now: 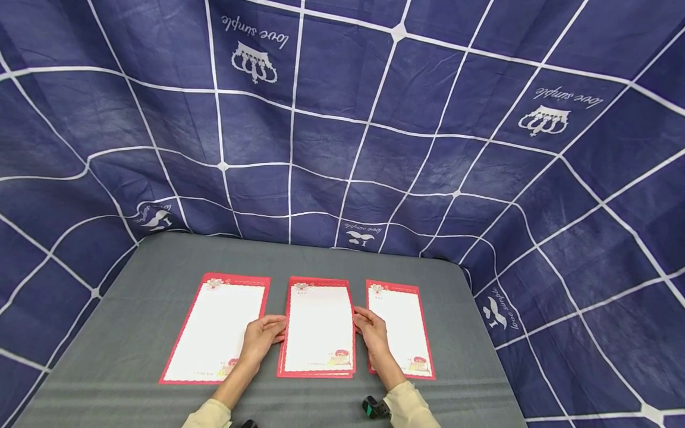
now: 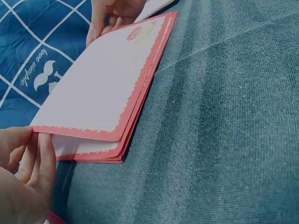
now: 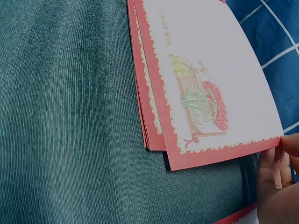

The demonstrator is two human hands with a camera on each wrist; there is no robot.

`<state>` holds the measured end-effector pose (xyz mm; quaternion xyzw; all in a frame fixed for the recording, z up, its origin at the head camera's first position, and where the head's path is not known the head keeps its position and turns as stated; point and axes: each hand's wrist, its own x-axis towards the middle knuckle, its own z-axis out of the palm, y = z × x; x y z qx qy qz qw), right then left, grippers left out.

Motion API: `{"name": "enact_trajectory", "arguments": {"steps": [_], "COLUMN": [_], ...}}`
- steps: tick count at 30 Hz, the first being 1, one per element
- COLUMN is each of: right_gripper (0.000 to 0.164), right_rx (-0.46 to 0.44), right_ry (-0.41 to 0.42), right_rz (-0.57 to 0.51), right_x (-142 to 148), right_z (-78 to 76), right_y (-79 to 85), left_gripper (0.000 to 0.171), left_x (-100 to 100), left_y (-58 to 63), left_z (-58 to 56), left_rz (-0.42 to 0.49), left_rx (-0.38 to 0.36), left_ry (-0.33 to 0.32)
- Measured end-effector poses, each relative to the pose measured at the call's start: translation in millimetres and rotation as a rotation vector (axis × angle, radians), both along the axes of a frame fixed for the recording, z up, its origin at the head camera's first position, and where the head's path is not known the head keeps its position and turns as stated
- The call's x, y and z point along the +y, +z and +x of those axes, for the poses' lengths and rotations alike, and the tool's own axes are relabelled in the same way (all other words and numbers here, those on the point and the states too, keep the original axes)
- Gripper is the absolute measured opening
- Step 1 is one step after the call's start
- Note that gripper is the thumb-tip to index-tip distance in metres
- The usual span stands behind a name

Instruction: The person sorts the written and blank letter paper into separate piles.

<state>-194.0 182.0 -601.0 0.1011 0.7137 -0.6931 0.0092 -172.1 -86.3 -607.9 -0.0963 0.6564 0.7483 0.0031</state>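
Note:
A white sheet of paper with a red border (image 1: 319, 327) is raised a little over a stack of matching sheets (image 2: 110, 156) in the middle of the table. My left hand (image 1: 262, 339) pinches its left edge between thumb and fingers. At the opposite edge, my right hand (image 1: 373, 334) pinches it the same way. In the right wrist view the sheet (image 3: 210, 46) shows printed red and yellow flowers near its lower corner, and it sits slightly askew over the stack's edge (image 3: 148, 107).
Similar red-bordered sheets lie on either side, a left one (image 1: 219, 327) and a right one (image 1: 401, 327), each partly under a forearm or hand. Grey cloth covers the table (image 1: 460, 333). A dark blue curtain with white lines (image 1: 342, 142) hangs behind and beside it.

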Motion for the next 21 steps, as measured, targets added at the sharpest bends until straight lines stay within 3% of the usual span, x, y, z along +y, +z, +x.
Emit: {"name": "enact_trajectory", "arguments": {"steps": [10, 12, 21], "right_gripper": [0.033, 0.032, 0.030], "right_rx": [0.048, 0.039, 0.077], "right_ry": [0.001, -0.005, -0.080], "right_rz": [0.021, 0.028, 0.098], "right_x": [0, 1, 29], "right_z": [-2.1, -1.9, 1.7], "right_y": [12.0, 18.7, 37.0], "left_gripper": [0.015, 0.015, 0.019], "left_x": [2, 3, 27], "left_y": [15.3, 24.5, 42.8], "left_z": [-5.3, -4.3, -6.5], "left_rz": [-0.070, -0.079, -0.127], "left_rx": [0.028, 0.036, 0.128], "left_ry": [0.042, 0.034, -0.052]}}
